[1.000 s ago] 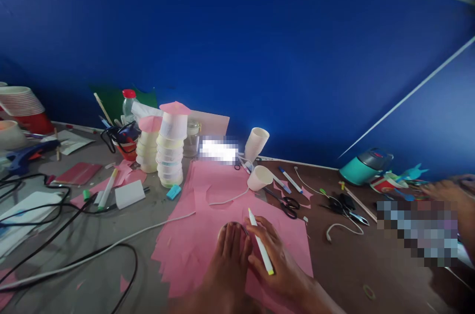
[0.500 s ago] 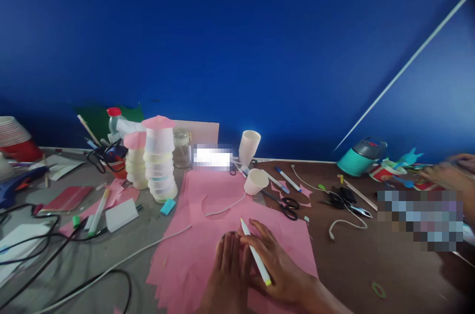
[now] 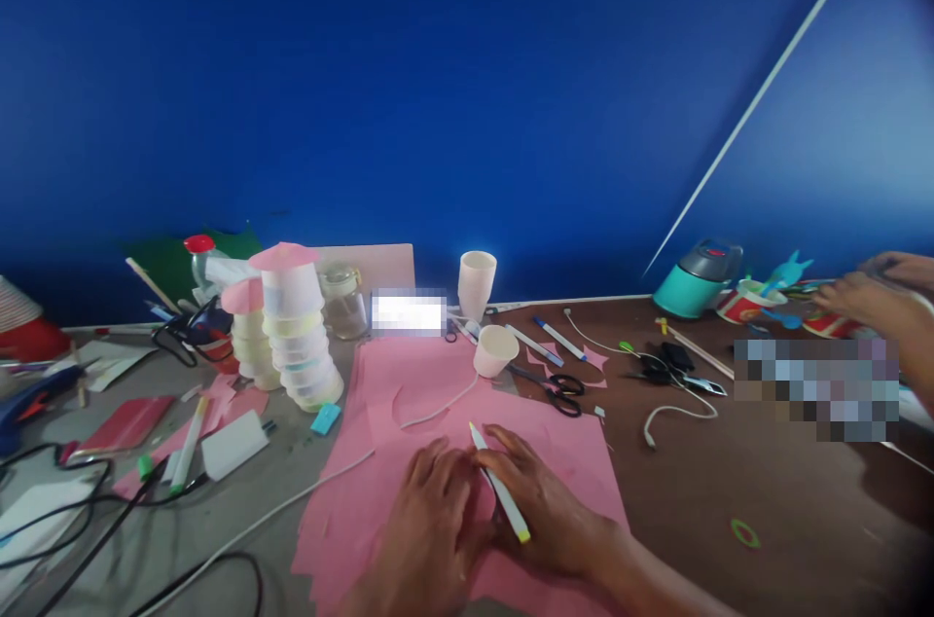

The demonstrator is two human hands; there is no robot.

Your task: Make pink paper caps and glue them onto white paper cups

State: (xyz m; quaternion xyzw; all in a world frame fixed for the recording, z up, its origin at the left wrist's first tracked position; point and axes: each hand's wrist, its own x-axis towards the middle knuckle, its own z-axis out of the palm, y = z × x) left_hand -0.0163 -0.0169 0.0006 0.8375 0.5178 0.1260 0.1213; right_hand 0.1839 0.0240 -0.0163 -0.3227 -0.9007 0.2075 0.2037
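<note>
My right hand grips a white marker pen with yellow ends, its upper end pointing away from me. Close against it, my left hand has its fingers bent and pressed together. Pink paper shows between the two hands; whether the left fingers pinch a piece of it I cannot tell. Both hands are over a stack of pink paper sheets. Just beyond them, a white paper cup leans on its side, next to black-handled scissors.
Stacked cups with pink paper tops stand left, near a blue eraser-like block. Cables cross the left side. Further right are a teal-and-grey container, a green ring and another person's hands.
My left hand has turned, its fingers going from straight and side by side to bent beside the right hand. The right hand keeps the marker pen. The view has shifted slightly.
</note>
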